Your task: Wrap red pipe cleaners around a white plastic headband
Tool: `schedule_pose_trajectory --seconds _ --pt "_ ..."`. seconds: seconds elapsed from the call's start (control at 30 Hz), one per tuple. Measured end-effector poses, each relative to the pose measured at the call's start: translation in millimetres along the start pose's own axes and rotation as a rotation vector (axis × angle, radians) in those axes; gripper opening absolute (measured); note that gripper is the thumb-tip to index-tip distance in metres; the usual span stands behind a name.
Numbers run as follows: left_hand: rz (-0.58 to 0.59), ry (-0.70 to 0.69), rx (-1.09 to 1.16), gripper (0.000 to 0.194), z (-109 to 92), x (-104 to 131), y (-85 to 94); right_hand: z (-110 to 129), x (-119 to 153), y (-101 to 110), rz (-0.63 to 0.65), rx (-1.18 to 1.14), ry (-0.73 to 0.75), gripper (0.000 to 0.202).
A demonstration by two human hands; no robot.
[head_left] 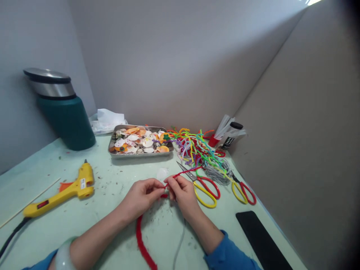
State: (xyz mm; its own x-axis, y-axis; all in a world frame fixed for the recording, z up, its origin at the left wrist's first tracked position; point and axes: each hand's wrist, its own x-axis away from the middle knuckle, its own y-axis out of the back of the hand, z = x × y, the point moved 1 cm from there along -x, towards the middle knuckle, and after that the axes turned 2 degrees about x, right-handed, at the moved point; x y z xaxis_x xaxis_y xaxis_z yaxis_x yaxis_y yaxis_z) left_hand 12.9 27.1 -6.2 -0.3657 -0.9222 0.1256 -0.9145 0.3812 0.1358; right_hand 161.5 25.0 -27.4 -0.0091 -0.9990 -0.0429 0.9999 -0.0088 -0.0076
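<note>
My left hand (144, 195) and my right hand (181, 191) meet over the middle of the pale green table. Both pinch a thin red strand (182, 172), whose far end extends toward the scissors on the right. A thicker fuzzy red strip (143, 245) hangs below my left hand and runs to the bottom edge. From beneath my right hand a grey wire (180, 243) trails toward me. Something small and pale sits between the fingertips, too hidden to make out. Just beyond them lies a clear round disc (162, 173).
A yellow glue gun (64, 191) and green bottle (66, 116) stand left. Behind is a metal tray (140, 156) of shells. To the right are coloured pipe cleaners (194, 146), scissors (206, 191), more scissors (247, 193), a cup of sticks (214, 141) and a black slab (260, 238).
</note>
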Motion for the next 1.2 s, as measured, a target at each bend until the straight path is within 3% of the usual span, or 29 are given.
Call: schedule_pose_trajectory --seconds 0.37,0.8,1.07,1.2 --pt "0.076 -0.007 -0.107 0.026 0.5 5.3 -1.0 -1.6 -11.3 13.7 -0.139 -0.158 -0.020 0.031" --pt "0.047 -0.068 -0.116 0.028 0.2 5.5 0.2 -1.1 -24.1 35.1 -0.249 -0.184 -0.005 0.029" --pt "0.141 -0.140 -0.149 0.033 -2.4 10.2 -0.4 4.4 -25.4 40.7 -0.272 -0.288 -0.018 0.027" --pt "0.286 -0.102 -0.025 0.039 -9.8 16.6 -1.7 4.3 -24.6 40.7 -0.241 -0.309 -0.028 0.027"
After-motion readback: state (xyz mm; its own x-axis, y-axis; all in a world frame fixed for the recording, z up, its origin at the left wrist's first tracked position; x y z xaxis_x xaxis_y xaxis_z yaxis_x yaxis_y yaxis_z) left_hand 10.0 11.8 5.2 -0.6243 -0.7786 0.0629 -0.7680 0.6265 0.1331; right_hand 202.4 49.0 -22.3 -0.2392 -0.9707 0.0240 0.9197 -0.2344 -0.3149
